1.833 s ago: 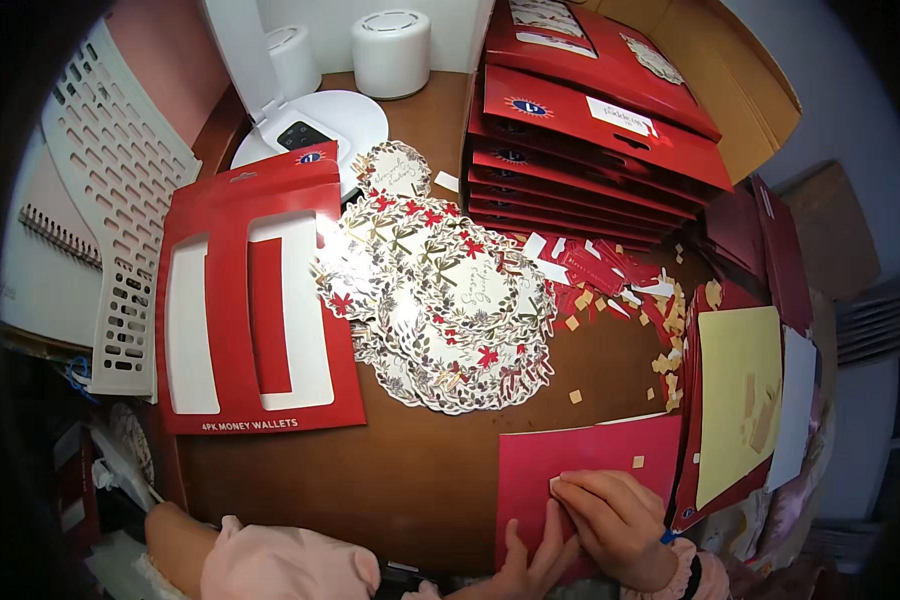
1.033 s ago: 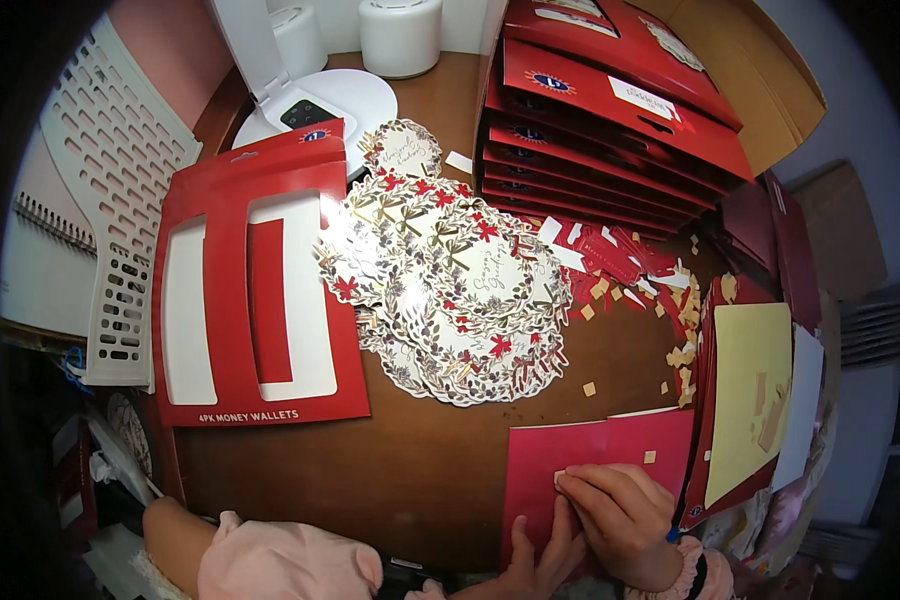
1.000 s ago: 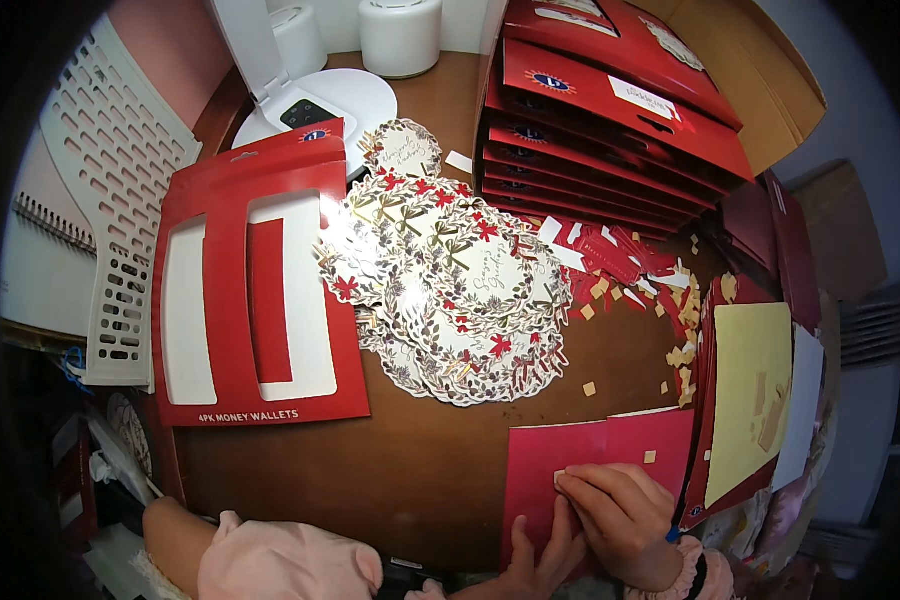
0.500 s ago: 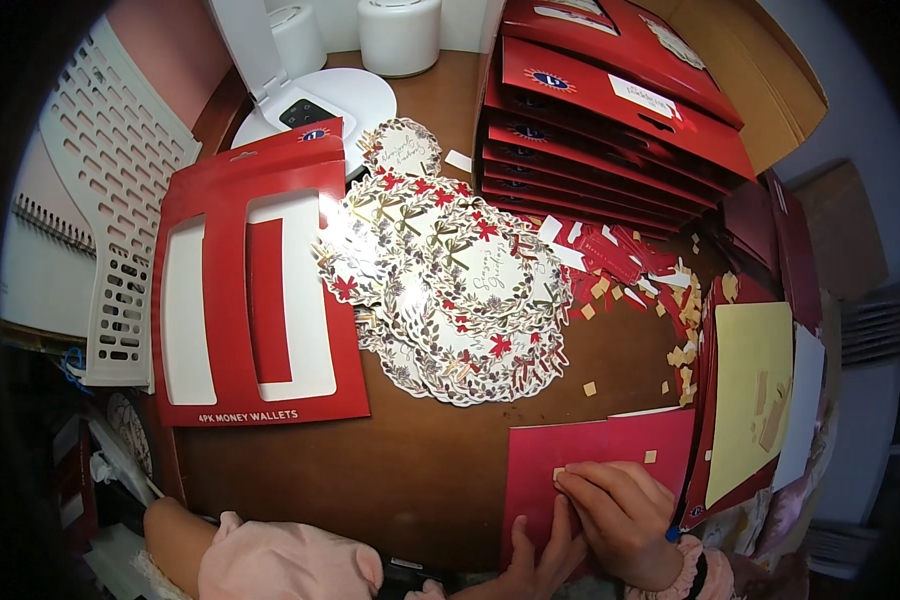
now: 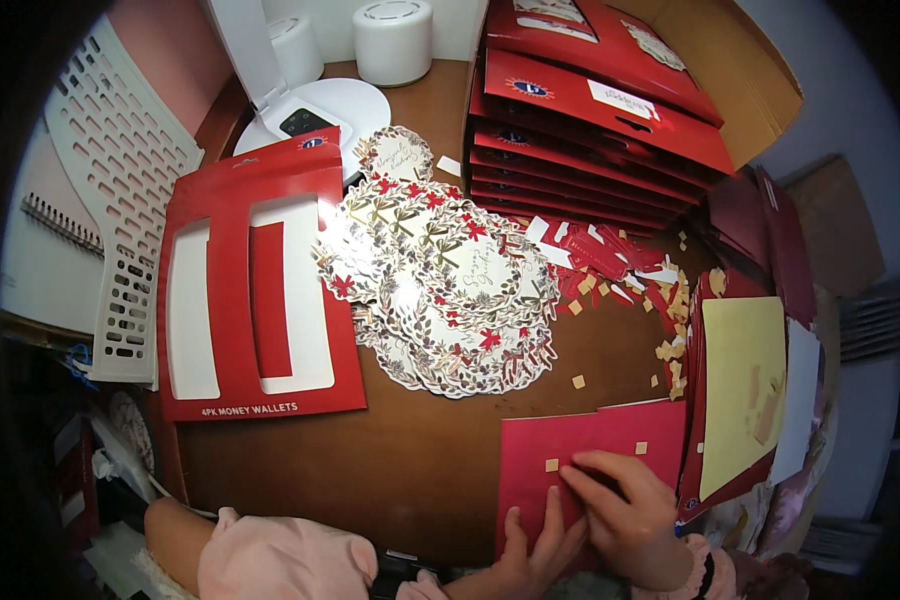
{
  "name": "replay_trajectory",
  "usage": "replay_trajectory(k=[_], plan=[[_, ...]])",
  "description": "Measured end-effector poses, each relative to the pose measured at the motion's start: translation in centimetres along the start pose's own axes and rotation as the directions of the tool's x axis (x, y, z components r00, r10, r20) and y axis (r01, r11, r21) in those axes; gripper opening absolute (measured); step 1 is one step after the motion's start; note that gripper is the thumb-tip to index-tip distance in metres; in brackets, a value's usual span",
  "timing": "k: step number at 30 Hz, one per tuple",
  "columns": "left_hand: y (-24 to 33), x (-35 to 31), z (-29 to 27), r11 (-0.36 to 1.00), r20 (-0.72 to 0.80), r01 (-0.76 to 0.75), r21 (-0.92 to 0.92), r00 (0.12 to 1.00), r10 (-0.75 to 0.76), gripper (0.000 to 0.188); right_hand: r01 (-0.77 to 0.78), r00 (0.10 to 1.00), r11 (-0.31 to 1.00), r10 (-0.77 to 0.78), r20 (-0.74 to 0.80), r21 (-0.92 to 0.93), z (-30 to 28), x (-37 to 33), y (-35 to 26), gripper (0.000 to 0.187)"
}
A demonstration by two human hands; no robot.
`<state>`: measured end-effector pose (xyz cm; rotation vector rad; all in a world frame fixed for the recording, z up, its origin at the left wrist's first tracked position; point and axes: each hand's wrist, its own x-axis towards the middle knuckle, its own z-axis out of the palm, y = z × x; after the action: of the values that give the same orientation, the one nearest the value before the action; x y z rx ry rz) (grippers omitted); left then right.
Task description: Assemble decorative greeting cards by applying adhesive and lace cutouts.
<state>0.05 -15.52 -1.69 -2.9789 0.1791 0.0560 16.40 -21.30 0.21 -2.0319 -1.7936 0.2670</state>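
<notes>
A pinkish-red card (image 5: pixel 530 437) lies on the desk at the lower right, with a second edge showing along its top right. Two small tan squares sit on it: one square (image 5: pixel 552 465) on the left and another square (image 5: pixel 641 448) on the right. My left hand (image 5: pixel 532 556) rests at the card's lower part with its fingers spread. Above the card, my right hand (image 5: pixel 632 510) has bent fingers slightly apart, their tips just right of the left square. I see nothing between them. The right thumb is hidden.
Wreath-patterned paper cutouts (image 5: pixel 450 300) are piled mid-desk. A red window wallet pack (image 5: pixel 235 300) lies left, and red packs (image 5: pixel 600 130) fill a cardboard box (image 5: pixel 745 80). Tan squares (image 5: pixel 675 350) scatter beside red tags (image 5: pixel 590 250). A yellow sheet (image 5: pixel 740 390) lies right; a white lamp (image 5: pixel 350 110) stands behind.
My right fingertips have come off the left tan square and moved slightly right, leaving it fully visible on the card. My left fingers are a little more spread. The view has shifted slightly.
</notes>
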Motion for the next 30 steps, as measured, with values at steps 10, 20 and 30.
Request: replay_trajectory(k=[10, 20, 30], plan=[[-0.3, -0.1, 0.1, 1.000, 0.012, -0.017, -0.021, 1.000, 0.017, 0.061, -0.053, 0.997, 0.995, 0.049, -0.058, -0.081, -1.8, -4.8, 1.3, 0.040], [-1.1, -0.7, -0.7, 0.974, 0.007, 0.048, -0.222, 0.999, -0.048, 0.065, 0.013, 0.995, 1.000, -0.012, -0.099, 0.010, -0.5, -5.5, 2.7, 0.031], [-0.8, -1.1, 0.5, 0.873, 0.019, -0.009, -0.488, 1.000, 0.022, 0.077, 0.068, 0.985, 0.998, -0.067, -0.159, -0.002, 0.5, -6.1, 2.7, 0.030]])
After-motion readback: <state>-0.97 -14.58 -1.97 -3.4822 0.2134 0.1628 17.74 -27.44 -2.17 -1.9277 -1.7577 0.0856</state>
